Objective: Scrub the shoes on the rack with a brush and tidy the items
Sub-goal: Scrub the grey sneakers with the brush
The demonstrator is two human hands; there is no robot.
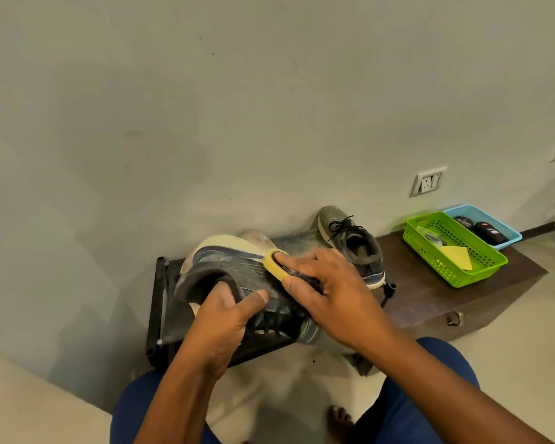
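**Two hands scrub a grey shoe over a low rack**

Seen from above, a seated person leans over a small black rack set against a pale wall. Both bare forearms reach forward from the bottom of the view, over knees in blue trousers.

The left hand grips a grey-blue shoe by its heel opening: the fingers curl down inside the collar, and the thumb lies outside along the shoe's side. The shoe is held tipped on its side above the rack, its pale sole facing the wall and its laces toward the person.

The right hand comes in from the right, wrist angled left, and is clenched around a yellow brush. The fingers wrap over the brush's top and the thumb presses its near edge. The brush rests against the shoe's upper side.

A second shoe stands on the rack's far right end, toe leaning up against the wall.

Further right, on a dark wooden box, sit a green basket and, touching behind it, a blue basket.
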